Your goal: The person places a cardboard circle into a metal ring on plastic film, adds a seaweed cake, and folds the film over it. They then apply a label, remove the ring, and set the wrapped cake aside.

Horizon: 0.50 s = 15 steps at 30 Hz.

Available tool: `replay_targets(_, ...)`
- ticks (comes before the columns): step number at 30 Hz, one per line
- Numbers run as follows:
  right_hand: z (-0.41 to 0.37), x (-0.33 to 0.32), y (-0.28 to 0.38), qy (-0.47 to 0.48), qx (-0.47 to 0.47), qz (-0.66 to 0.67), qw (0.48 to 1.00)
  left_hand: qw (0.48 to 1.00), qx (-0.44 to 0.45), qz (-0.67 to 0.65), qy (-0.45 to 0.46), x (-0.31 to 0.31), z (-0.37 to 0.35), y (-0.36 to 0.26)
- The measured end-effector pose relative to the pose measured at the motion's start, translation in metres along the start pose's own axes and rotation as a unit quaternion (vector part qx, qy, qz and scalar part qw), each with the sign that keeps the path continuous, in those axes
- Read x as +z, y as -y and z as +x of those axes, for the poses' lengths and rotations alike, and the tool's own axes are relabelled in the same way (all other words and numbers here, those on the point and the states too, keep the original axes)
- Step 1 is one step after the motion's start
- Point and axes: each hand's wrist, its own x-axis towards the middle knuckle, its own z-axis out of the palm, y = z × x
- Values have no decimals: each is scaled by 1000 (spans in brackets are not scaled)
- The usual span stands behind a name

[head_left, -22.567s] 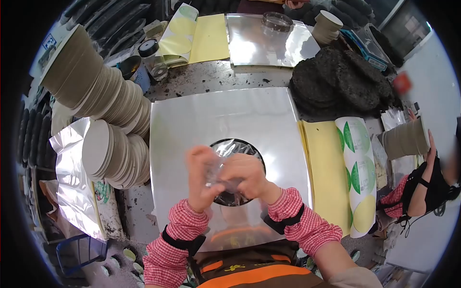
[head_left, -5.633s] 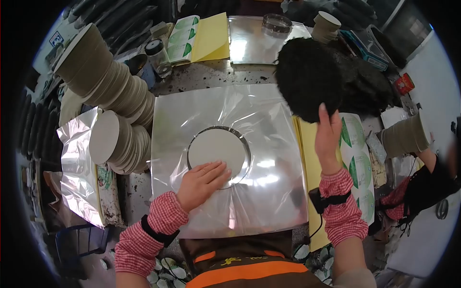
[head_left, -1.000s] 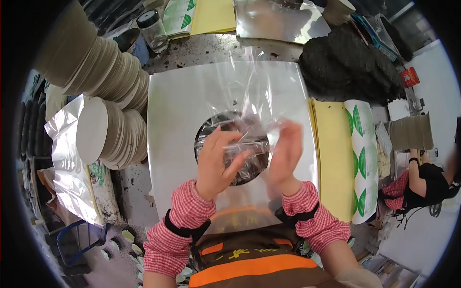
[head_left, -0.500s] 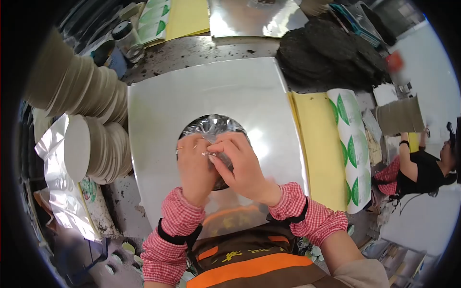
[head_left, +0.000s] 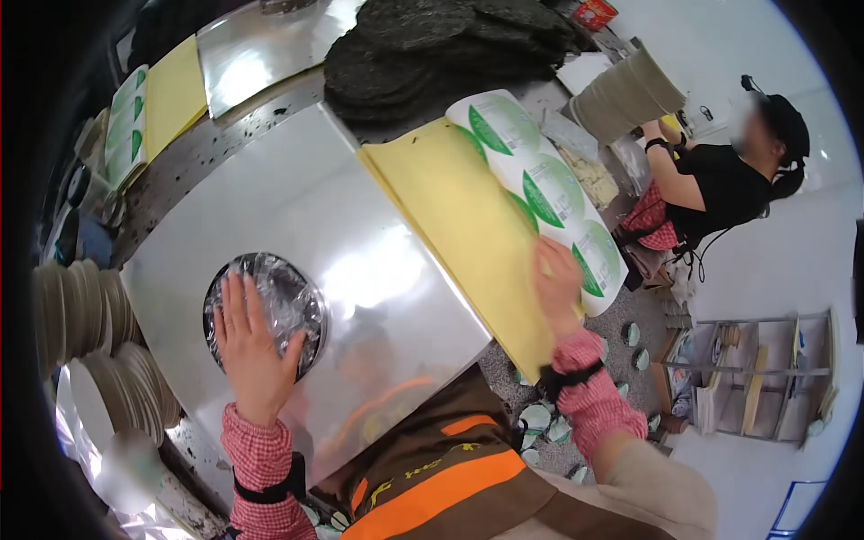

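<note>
My left hand (head_left: 249,346) lies open and flat on a dark round disc (head_left: 301,301) covered in crinkled clear plastic film. The disc sits on a shiny metal sheet (head_left: 360,216), partly hidden by my fingers. Off to the right, my right hand (head_left: 558,281) is at the near edge of a sheet of round white and green labels (head_left: 549,184), its fingers drawn together on that edge. Beneath the label sheet is yellow paper (head_left: 441,198).
Dark flat discs (head_left: 441,54) are piled at the back. Stacks of round grey boards (head_left: 76,315) stand at the left. A person in black (head_left: 720,180) works at the right beside another stack of boards (head_left: 625,94). A shelf rack (head_left: 760,373) stands beyond.
My hands have parted. The left now rests flat on the film-covered disc; the right has moved over to the label sheet. The view has turned to the right.
</note>
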Motion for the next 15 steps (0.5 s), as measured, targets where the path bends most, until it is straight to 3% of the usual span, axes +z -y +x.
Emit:
replay_targets(3,-45,-59,-60,14,-25,-176,984,1000,-9,6,16,-2,1,-2)
replay_targets(6,-56,-57,-67,-6,-53,-209,976,1000,2,7,7,-1,2,-1)
replay_targets(13,-52,-62,-80,-8,0,-133,991,1000,-5,5,0,0,0,-1)
replay_targets(15,-41,-74,-79,42,225,-12,973,1000,2,1,-9,0,1,-2)
